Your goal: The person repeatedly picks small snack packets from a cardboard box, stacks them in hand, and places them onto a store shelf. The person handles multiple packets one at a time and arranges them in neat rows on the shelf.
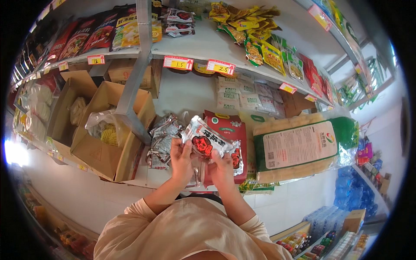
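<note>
Between my two hands is a silver foil packet [205, 138] printed with dark writing and a red jar. My left hand [181, 161] pinches its left edge between thumb and fingers. At the lower right side, my right hand [222, 167] grips the same packet with the thumb on top. Another such packet [238, 161] shows beside my right fingers; whether it is held or lies on the red bag is unclear. Under the hands a dark red bag [213, 117] lies on the shelf. More crumpled foil packets [162, 138] are piled left of my left hand.
Open cardboard boxes [97, 156] with bagged goods stand left, behind a metal shelf post [130, 94]. A large clear-wrapped food pack [300, 146] lies right. White pouches [240, 94] are stacked behind. Above runs an upper shelf [191, 45] with price tags and seasoning packets.
</note>
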`<state>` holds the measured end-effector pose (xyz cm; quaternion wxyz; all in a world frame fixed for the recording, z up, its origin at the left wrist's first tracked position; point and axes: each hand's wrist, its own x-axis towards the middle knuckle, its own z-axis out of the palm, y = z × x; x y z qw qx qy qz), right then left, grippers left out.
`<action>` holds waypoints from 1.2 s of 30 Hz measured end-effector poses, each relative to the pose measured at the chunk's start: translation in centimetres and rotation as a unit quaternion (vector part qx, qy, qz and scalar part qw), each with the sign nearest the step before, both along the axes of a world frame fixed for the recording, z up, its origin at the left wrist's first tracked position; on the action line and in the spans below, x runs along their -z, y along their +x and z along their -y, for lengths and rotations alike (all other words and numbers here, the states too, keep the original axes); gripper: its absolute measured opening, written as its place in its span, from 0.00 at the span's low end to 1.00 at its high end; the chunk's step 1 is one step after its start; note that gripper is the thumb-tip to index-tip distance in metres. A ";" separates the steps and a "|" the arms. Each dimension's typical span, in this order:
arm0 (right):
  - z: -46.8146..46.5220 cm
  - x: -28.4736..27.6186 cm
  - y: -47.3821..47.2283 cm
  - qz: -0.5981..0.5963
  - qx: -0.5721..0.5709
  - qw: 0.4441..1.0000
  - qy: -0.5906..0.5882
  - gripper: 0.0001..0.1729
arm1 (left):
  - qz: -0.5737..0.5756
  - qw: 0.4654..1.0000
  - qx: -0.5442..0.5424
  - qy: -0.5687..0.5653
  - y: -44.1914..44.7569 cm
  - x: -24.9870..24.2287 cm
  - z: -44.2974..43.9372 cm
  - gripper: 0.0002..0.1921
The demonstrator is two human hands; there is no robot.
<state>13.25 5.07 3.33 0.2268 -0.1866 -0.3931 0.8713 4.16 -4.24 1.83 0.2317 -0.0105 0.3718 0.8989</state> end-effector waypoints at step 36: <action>-5.0 -2.7 4.7 0.026 0.001 0.983 0.180 0.17 | -0.135 0.910 0.380 -0.100 -0.7 -0.9 0.7 0.22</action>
